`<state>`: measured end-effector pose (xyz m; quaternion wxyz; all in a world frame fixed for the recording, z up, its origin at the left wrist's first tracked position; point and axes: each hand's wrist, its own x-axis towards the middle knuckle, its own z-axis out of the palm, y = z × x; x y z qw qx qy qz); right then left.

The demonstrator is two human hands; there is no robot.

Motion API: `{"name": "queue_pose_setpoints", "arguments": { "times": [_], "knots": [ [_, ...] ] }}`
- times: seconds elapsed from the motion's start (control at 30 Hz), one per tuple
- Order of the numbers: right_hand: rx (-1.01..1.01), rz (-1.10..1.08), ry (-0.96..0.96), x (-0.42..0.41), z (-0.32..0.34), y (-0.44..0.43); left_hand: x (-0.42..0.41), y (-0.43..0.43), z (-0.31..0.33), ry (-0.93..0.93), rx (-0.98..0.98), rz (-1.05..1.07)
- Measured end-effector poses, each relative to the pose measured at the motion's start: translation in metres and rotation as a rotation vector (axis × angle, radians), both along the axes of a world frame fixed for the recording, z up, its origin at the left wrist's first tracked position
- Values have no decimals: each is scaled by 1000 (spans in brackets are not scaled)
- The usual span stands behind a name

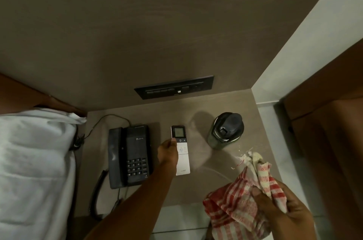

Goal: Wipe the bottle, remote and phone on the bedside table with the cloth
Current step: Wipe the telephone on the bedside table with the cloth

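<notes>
A white remote (183,158) with a dark screen lies in the middle of the brown bedside table (202,186). My left hand (168,154) grips its left edge, thumb on top. A black corded phone (128,156) sits to the left of the remote. To the right, at the back, stands a dark bottle (225,130) with a black flip lid. My right hand (282,212) holds a bunched red-and-white checked cloth (241,200) above the table's front right corner.
A bed with white linen (33,171) borders the table on the left. A black switch panel (174,87) is set in the brown wall behind. A white wall and a wooden door (330,121) are on the right. The phone's coiled cord (98,194) hangs off the front left.
</notes>
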<state>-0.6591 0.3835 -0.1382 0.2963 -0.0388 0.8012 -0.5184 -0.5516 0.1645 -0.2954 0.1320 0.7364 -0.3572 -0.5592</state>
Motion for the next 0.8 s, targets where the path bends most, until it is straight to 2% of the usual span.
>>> {"name": "queue_pose_setpoints", "arguments": {
  "times": [0.4, 0.63, 0.7, 0.8],
  "knots": [
    [17, -68, -41, 6, 2, -4, -3, -6, 3, -279, -56, -54],
    [50, -41, 3, 12, 4, -15, 4, -6, 5, -354, -130, -303],
    [54, -24, 8, 14, 5, -19, 10, -6, 13, -346, -184, -403],
    [59, 13, -25, 21, 5, -31, 35, -2, 33, -286, -406, -512]
  ]
}}
